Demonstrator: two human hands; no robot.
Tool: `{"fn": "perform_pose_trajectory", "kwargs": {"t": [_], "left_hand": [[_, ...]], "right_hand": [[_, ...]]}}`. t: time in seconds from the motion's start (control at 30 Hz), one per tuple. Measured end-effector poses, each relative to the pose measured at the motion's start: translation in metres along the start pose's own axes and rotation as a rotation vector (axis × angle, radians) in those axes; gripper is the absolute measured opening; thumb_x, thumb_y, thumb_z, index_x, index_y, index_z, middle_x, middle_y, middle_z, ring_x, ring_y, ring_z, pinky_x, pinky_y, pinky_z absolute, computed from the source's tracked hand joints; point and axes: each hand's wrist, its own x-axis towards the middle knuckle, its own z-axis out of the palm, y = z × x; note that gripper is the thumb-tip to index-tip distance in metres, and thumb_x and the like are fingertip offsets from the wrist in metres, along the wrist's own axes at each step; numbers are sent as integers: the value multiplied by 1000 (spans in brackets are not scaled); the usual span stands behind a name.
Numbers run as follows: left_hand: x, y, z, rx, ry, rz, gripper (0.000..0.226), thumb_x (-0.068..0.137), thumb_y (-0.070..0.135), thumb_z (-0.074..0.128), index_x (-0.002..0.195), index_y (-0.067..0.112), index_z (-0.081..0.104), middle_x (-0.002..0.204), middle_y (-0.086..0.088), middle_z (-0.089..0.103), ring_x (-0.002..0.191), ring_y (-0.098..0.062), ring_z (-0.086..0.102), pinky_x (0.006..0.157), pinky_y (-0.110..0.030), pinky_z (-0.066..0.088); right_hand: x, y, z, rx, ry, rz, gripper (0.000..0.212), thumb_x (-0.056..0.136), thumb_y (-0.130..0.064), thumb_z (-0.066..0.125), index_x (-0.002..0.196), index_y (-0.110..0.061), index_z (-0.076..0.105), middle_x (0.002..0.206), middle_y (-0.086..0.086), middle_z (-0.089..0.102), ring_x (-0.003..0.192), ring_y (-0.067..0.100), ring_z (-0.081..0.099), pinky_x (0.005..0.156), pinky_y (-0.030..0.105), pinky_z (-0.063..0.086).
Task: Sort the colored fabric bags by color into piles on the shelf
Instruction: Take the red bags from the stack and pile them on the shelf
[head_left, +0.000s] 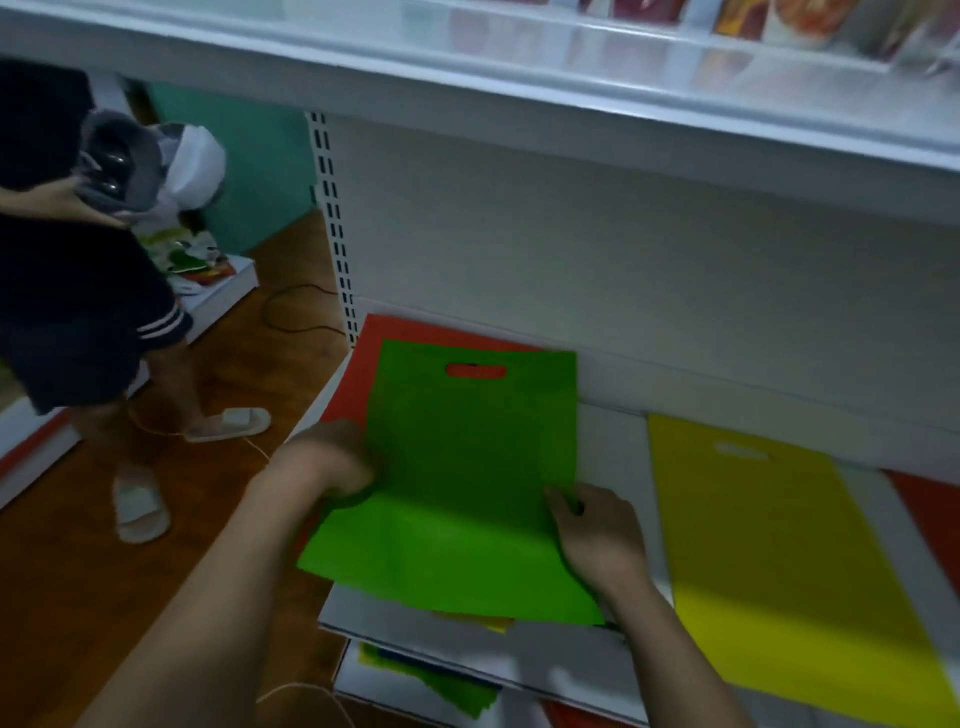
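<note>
Left hand (332, 457) grips the left edge of the green bag (462, 483), fingers curled round the fabric; motion blur hides finer finger detail. Right hand (597, 535) pinches the bag's right edge, thumb on top, other fingers tucked under or behind the fabric. Both hands hold the same bag at about mid-height, one on each side. Green bag is flat, rectangular, with a cut-out handle slot near its far edge; red shows through the slot. A crease runs across the bag between the hands, near half brighter, far half darker. It lies over the red bag (363, 358), which sticks out at the far and left sides, on the left part of the white shelf (613, 452). A sliver of yellow pokes out under the green bag's near edge. Yellow bag (769, 561) lies flat on the same shelf to the right, apart from the green one, handle slot at the far end. Another red piece (930, 514) sits at the far right edge, partly cut off. Lower shelf near the bottom holds more green fabric (441, 686). A second person (78, 312) in dark shorts and white slippers stands on the wooden floor (104, 597) to the left.
</note>
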Motion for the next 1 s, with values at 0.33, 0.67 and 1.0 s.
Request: {"fn": "perform_pose_trajectory", "kwargs": {"t": [0.33, 0.67, 1.0], "left_hand": [[-25, 91, 24, 101, 223, 281, 44, 96, 54, 40, 111, 21, 64, 104, -7, 68, 92, -27, 65, 79, -36, 55], [-105, 310, 110, 229, 394, 603, 45, 100, 49, 33, 111, 16, 62, 117, -14, 63, 106, -32, 61, 84, -34, 48], [-209, 500, 224, 242, 267, 1029, 48, 98, 55, 33, 102, 20, 67, 105, -15, 69, 101, -35, 63, 79, -39, 51]], "right_hand": [[-32, 75, -73, -85, 458, 4, 45, 93, -42, 40, 68, -9, 59, 64, 21, 62, 61, 41, 61, 50, 36, 42], [-147, 251, -199, -235, 553, 377, 45, 102, -39, 31, 91, -10, 64, 92, 17, 69, 88, 36, 63, 66, 36, 34], [-296, 418, -271, -365, 619, 805, 44, 102, -42, 27, 81, -21, 59, 85, 7, 69, 83, 29, 64, 73, 36, 40]]}}
